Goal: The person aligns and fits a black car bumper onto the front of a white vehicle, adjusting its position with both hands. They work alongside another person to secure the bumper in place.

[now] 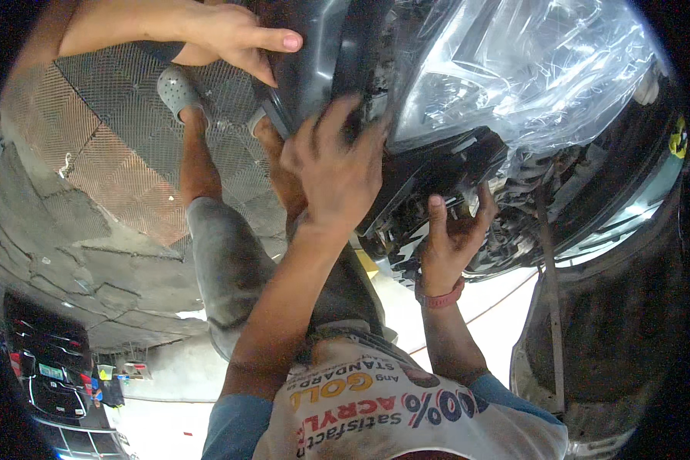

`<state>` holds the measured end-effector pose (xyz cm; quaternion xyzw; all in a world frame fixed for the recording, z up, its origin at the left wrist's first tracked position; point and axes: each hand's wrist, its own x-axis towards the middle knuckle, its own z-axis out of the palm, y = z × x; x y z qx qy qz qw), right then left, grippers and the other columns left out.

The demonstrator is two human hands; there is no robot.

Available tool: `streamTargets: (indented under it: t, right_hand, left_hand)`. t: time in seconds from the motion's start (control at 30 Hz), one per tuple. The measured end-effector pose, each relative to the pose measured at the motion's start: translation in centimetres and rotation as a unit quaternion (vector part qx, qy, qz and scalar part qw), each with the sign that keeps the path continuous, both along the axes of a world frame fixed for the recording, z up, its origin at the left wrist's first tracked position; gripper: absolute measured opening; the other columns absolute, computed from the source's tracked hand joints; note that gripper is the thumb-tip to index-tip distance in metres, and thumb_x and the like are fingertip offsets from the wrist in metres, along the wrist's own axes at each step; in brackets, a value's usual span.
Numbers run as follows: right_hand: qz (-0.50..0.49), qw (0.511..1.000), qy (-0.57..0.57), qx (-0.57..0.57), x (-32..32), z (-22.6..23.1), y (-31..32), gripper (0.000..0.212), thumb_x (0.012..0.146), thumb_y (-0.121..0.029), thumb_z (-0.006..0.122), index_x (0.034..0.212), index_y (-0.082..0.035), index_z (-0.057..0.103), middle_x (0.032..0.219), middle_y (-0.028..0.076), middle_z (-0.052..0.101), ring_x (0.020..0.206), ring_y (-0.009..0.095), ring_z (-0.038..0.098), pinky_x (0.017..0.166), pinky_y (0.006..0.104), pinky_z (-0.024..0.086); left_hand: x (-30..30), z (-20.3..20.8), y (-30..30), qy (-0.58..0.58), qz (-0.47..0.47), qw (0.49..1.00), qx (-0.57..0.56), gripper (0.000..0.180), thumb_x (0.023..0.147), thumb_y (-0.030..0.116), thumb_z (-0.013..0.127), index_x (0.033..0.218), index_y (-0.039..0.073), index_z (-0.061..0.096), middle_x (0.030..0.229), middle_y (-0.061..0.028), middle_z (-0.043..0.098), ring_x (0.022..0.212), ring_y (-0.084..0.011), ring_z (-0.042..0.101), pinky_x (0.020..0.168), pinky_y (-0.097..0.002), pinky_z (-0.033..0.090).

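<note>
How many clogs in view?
2: grey clog on the left foot; second clog on the right, partly hidden by a black panel. Others may be hidden.

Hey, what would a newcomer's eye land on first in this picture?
Probably the shiny, crumpled clear plastic sheet at upper right. Next, the motion-blurred left hand near the middle, then the spread right hand with a red wristband, by the lower side of the black plastic part. Another person's hand stands out at upper left.
</note>
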<state>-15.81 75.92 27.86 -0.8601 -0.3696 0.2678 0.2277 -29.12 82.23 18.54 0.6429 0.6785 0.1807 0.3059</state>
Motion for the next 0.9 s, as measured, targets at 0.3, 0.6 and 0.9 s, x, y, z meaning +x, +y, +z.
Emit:
streamTargets:
  t: [0.3, 0.6, 0.9]
  right_hand:
    - [-0.02, 1.0, 0.006, -0.005, -0.4, -0.1, 0.2, 0.065, 0.091, -0.009, 0.076, 0.147, -0.002, 0.043, 0.138, 0.014, 0.045, 0.123, 0.025, 0.05, 0.103, 0.0348, 0.043]
    - [0.015, 1.0, 0.012, 0.004, -1.0, -0.4, 1.0, 0.067, 0.091, -0.01, 0.076, 0.148, -0.002, 0.041, 0.142, 0.015, 0.042, 0.131, 0.027, 0.046, 0.108, 0.0368, 0.043]
    - [0.0, 1.0, 0.026, -0.011, -0.7, -0.7, 0.3, 0.067, 0.091, -0.01, 0.076, 0.147, 0.0, 0.041, 0.148, 0.015, 0.04, 0.131, 0.027, 0.047, 0.105, 0.0361, 0.046]
  left_hand:
    - [-0.1, -3.4, 6.0, -0.062, -0.194, 0.978, 0.036, 0.031, 0.083, 0.017, 0.07, 0.114, 0.021, 0.075, 0.155, 0.0048, 0.045, 0.155, -0.0234, 0.021, 0.114, -0.0748, 0.014]
    - [-0.7, -3.6, 6.7, -0.124, -0.194, 0.973, 0.025, 0.016, 0.075, 0.011, 0.074, 0.088, 0.018, 0.079, 0.147, 0.002, 0.054, 0.156, -0.0296, 0.016, 0.113, -0.0788, -0.001]
    - [-0.8, -4.0, 6.3, -0.143, -0.178, 0.973, 0.024, 0.015, 0.067, 0.015, 0.08, 0.08, 0.02, 0.076, 0.138, 0.006, 0.059, 0.155, -0.0307, 0.019, 0.114, -0.0772, 0.001]
